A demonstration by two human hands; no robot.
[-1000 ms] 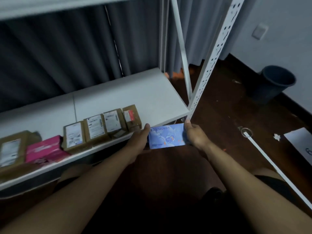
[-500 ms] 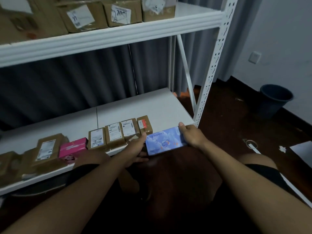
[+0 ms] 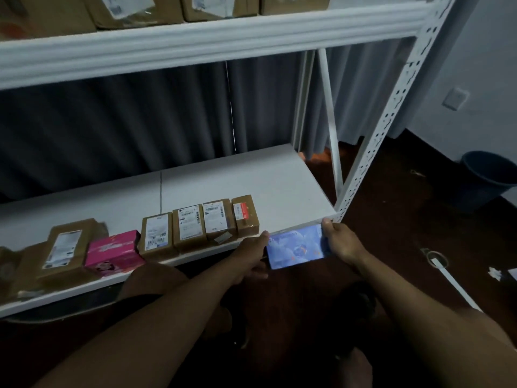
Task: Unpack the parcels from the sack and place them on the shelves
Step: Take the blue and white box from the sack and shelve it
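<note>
Blue parcel (image 3: 296,246) held at lower shelf (image 3: 279,175) front edge, left hand (image 3: 253,254) and right hand (image 3: 340,242) each pinching a short end; looks flat, light, stiff, glossy—likely slippery, best gripped by edges.

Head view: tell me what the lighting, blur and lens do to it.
Head view: dim room, floor and forearms near black; upper shelf edge smeared by motion blur, its boxes soft; wide lens bends the post; parcel labels unreadable; blue parcel, held by left hand and right hand, is the brightest thing.
</note>
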